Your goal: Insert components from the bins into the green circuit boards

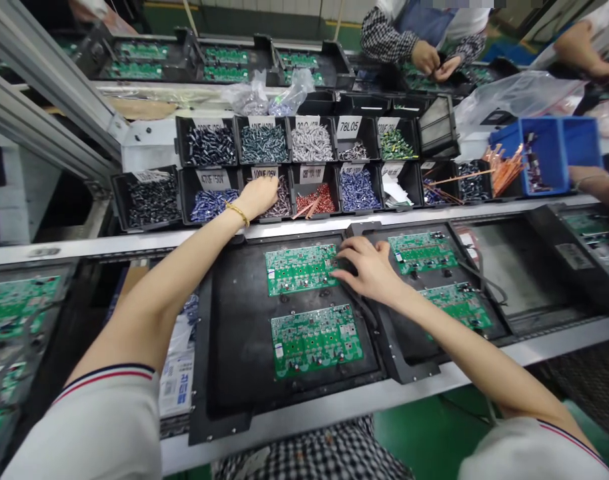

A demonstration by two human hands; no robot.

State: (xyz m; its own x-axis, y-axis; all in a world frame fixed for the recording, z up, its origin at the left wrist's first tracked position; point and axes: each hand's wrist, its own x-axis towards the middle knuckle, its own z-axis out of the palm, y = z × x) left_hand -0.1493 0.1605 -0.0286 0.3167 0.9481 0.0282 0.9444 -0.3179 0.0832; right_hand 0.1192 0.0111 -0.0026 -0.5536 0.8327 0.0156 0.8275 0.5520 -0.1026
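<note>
A: What lies nearest?

B: A black tray [237, 347] with a near board [314, 347] and a far board [299, 270], flat and apart, presumably so either can be reached from above.

A: And the right hand [367, 267]?

B: At the far board's right end, thumb and fingers moderately parted, perhaps to steady that edge.

A: The left hand [258, 199]?

B: Farther off, at the bin [279, 217] labelled 100UF/25V. Its fingertips are hidden, so I can't tell whether they pinch anything.

A: Why the other bins [209, 164]?

B: Walls and labels probably keep kinds of parts separate. Beyond, at far right, a co-worker's hands [425, 59] are close together.
</note>
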